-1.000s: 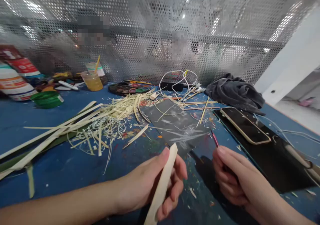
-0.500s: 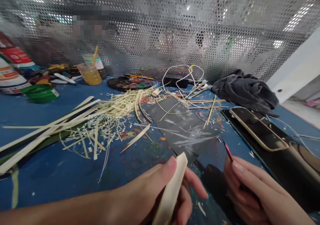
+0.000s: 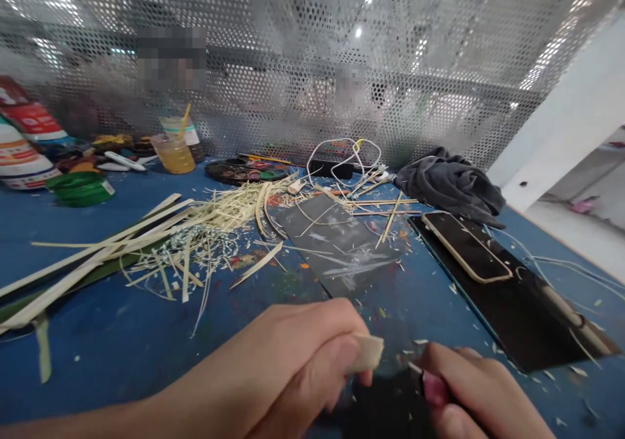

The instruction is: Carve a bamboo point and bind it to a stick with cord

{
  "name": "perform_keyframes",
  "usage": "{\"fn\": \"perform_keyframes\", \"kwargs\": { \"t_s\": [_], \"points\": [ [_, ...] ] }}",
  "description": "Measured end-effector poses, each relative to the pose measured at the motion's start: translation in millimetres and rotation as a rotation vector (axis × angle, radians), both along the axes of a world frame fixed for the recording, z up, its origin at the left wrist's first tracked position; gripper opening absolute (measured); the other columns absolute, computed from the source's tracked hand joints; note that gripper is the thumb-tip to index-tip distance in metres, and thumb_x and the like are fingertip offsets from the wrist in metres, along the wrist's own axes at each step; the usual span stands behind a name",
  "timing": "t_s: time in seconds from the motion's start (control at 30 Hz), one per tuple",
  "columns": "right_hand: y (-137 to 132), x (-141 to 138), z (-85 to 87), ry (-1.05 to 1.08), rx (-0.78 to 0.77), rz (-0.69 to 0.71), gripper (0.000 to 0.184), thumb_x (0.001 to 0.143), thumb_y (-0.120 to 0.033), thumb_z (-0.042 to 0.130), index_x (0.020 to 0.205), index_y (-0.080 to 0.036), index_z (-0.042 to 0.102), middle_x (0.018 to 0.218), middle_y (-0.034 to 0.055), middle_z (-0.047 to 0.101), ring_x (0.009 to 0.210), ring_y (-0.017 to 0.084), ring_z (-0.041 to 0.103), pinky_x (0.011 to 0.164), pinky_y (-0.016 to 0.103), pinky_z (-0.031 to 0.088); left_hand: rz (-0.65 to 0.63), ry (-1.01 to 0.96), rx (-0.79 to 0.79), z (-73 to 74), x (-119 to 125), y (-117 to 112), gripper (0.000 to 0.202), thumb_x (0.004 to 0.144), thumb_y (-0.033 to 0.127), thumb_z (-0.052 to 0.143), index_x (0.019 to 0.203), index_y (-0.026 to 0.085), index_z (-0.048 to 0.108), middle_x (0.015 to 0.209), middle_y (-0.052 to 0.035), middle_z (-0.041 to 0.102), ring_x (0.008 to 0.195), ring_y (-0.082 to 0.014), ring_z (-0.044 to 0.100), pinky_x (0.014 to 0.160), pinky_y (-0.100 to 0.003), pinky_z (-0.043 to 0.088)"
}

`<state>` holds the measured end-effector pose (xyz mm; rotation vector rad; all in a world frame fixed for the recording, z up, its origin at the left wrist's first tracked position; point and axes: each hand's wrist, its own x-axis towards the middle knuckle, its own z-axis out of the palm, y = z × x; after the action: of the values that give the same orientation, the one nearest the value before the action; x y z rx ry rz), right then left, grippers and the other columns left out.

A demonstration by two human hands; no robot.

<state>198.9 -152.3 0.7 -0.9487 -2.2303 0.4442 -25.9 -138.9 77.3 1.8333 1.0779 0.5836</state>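
Observation:
My left hand [image 3: 297,367] is closed around a pale bamboo strip [image 3: 367,353]; only its blunt end sticks out past my thumb, pointing right. My right hand [image 3: 469,393] is closed on a pink-handled knife [image 3: 432,387], held just right of the strip's end, almost touching it. The blade is hard to make out. Both hands sit low over the near edge of the blue table [image 3: 122,335].
A dark cutting mat [image 3: 336,243] lies ahead, with bamboo strips and shavings [image 3: 195,230] to its left. A phone [image 3: 466,247] rests on a black tablet [image 3: 527,309] at right. Grey cloth [image 3: 449,185], white cable [image 3: 342,155], paint palette [image 3: 244,170], cup [image 3: 173,152] and jars stand by the perforated screen.
My left hand turned the strip from upright to nearly level, pointing right, and closed over it. My right hand dropped lower and came in close to the strip's end.

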Motion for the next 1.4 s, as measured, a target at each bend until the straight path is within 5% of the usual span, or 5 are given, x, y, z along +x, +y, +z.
{"fn": "perform_keyframes", "kwargs": {
  "t_s": [0.27,0.5,1.0,1.4],
  "points": [
    [-10.6,-9.8,28.7,-0.205,0.128,-0.019,0.053,0.106,-0.043,0.018,0.071,-0.022,0.052,0.051,-0.0041,0.063,0.039,0.007,0.059,0.042,0.013,0.044,0.048,0.134,0.073,-5.6,9.2,-16.2,0.019,0.075,0.026,0.055,0.065,0.022,0.039,0.052,0.0095,0.036,0.044,-0.0088,0.031,0.040,-0.022,0.020],
    [-10.0,-14.2,27.4,-0.194,0.174,0.013,0.056,0.106,-0.044,0.013,0.067,-0.023,0.047,0.049,-0.0044,0.061,0.038,0.007,0.058,0.039,0.015,0.041,-0.081,0.194,-0.026,-6.0,3.3,-8.9,0.037,0.082,0.046,0.063,0.066,0.022,0.038,0.051,0.0097,0.040,0.045,-0.0094,0.034,0.041,-0.022,0.020],
    [-11.5,-19.1,13.3,-0.114,0.200,-0.006,0.050,0.106,-0.046,0.017,0.067,-0.024,0.039,0.045,-0.0069,0.055,0.033,0.006,0.051,0.037,0.016,0.033,-0.048,0.125,0.177,-18.7,0.4,-9.9,0.042,0.085,0.044,0.065,0.064,0.022,0.036,0.049,0.0109,0.033,0.044,-0.0082,0.029,0.042,-0.023,0.017],
    [-16.3,-14.8,11.5,-0.057,0.292,-0.060,0.042,0.106,-0.042,0.027,0.071,-0.024,0.040,0.047,-0.0081,0.054,0.034,0.007,0.049,0.037,0.017,0.032,-0.043,0.212,0.133,-14.8,5.0,-16.5,0.052,0.089,0.061,0.050,0.060,0.021,0.035,0.050,0.0081,0.033,0.045,-0.0093,0.030,0.045,-0.025,0.018]
  ]
}}
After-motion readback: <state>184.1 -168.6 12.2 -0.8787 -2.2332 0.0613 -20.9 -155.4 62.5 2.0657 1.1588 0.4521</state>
